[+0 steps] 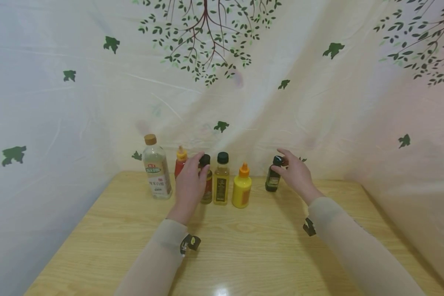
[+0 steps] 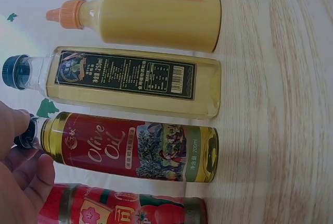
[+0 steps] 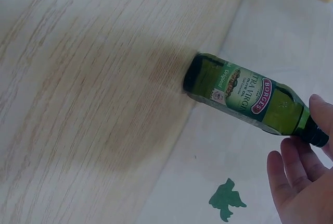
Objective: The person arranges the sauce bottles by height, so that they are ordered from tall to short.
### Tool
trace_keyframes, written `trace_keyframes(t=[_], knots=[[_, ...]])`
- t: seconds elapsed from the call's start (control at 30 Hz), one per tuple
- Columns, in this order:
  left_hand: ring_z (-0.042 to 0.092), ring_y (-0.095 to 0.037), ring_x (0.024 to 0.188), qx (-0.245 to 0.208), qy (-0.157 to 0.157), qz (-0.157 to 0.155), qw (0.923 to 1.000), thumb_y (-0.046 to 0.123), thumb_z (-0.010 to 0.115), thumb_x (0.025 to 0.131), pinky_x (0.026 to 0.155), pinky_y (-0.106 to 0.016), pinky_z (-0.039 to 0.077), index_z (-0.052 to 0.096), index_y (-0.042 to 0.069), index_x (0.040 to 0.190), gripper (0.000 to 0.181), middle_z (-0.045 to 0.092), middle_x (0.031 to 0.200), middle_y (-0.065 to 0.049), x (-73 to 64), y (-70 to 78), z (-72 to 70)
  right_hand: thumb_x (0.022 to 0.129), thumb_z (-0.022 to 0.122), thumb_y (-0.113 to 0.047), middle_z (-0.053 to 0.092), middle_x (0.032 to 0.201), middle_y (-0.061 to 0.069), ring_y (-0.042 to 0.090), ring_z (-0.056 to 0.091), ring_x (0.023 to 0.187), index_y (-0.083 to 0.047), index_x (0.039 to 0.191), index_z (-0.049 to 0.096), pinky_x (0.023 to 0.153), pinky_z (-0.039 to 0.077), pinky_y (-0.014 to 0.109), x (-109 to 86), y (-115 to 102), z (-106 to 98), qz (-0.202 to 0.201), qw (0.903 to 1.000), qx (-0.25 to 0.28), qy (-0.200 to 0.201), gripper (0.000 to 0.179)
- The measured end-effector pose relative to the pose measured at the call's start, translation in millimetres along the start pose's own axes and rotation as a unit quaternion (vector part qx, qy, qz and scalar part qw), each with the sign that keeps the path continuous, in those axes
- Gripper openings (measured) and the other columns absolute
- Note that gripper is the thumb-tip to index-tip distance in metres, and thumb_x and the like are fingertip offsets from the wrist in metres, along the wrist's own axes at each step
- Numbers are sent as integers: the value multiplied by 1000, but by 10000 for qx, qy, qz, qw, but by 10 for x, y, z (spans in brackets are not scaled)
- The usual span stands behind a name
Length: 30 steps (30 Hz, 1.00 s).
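My left hand (image 1: 188, 185) pinches the black cap and neck of an olive oil bottle (image 2: 125, 146) with a red label, which stands upright in a row. A small green olive oil bottle (image 3: 244, 96) is held at its dark cap by my right hand (image 1: 297, 174), between thumb and fingers. In the head view it leans slightly, apart from the row on the right; whether its base touches the table cannot be made out. Beside the left hand's bottle are a square oil bottle (image 1: 221, 181) with a black label and a red squeeze bottle (image 1: 179, 164), partly hidden by that hand.
A yellow squeeze bottle (image 1: 241, 191) with an orange cap ends the row on the right. At its left end stands a tall white vinegar bottle (image 1: 157, 172). The wooden table (image 1: 240, 246) meets a leaf-patterned curtain (image 1: 192, 107) behind the bottles.
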<state>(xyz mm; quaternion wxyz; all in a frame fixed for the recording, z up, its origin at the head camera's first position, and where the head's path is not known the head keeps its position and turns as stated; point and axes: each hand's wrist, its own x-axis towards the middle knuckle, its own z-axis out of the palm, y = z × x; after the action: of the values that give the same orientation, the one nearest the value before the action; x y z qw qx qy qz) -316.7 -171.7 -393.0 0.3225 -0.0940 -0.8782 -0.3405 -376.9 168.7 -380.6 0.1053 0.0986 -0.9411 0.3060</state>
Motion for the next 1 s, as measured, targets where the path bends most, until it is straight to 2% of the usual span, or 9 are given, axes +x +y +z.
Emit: trace_keyframes(t=[0.8,1.0], knots=[[71,-34,121,-5,-68,-72,10000,19,70,111,104,-53,60,58,6,154,46,67,140,-17,3,-4,-1,111,70,-25,62,148,28,44,65,126,-12,172,36,100,54,64,11,-31,-15,-14,10000,-61,52,71],[71,-34,121,-19,-93,-82,9999,17,70,111,104,-54,60,58,5,153,46,67,140,-18,3,8,-8,111,71,-23,65,143,27,44,66,122,-12,170,41,99,54,63,25,-13,0,-87,9999,-9,97,67]])
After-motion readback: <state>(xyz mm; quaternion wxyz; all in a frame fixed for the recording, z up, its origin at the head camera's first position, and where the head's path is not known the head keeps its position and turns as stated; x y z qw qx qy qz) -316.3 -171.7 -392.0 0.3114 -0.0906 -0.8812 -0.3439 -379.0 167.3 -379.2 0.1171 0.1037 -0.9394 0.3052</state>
